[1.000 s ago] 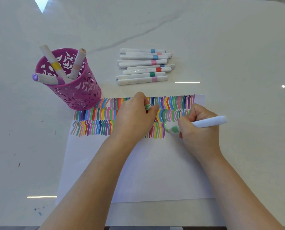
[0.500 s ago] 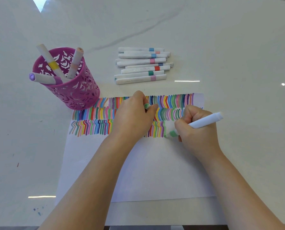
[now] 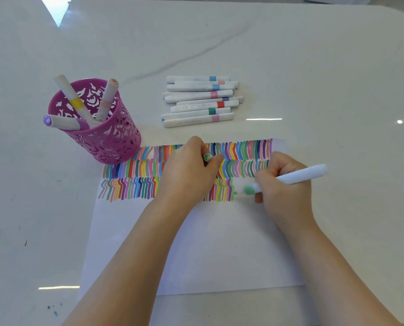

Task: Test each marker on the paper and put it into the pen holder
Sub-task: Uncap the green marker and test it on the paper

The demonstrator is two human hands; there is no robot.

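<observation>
1. Marker (image 3: pixel 302 176), white barrel with a green tip, is sitting in the right hand (image 3: pixel 283 184), slanting down to the left. The tip is hovering at the paper (image 3: pixel 219 243) just right of the last stroke in the bottom row. It is blurred, so contact cannot be told.
2. Right hand is gripping the marker with fingers curled round the barrel, its heel resting on the paper.
3. Left hand (image 3: pixel 189 175) is lying on the paper over the coloured strokes (image 3: pixel 135 168), fingers curled, pinching a green cap (image 3: pixel 207 157) between thumb and forefinger.
4. Hands are staying apart, side by side, the left one just left of the marker tip.
5. Paper is lying flat on the white table (image 3: pixel 313 67), with three rows of strokes running across its far end.
6. Pen holder (image 3: pixel 107 142), a magenta cut-out cup, is standing upright at the paper's far-left corner. It is holding three markers: a yellow-banded one (image 3: pixel 71 97), a peach one (image 3: pixel 108 100) and a purple one (image 3: pixel 64 122) leaning over the rim.
7. Pile of capped markers (image 3: pixel 201 101) is lying on the table beyond the paper, right of the holder, well apart from both hands.
</observation>
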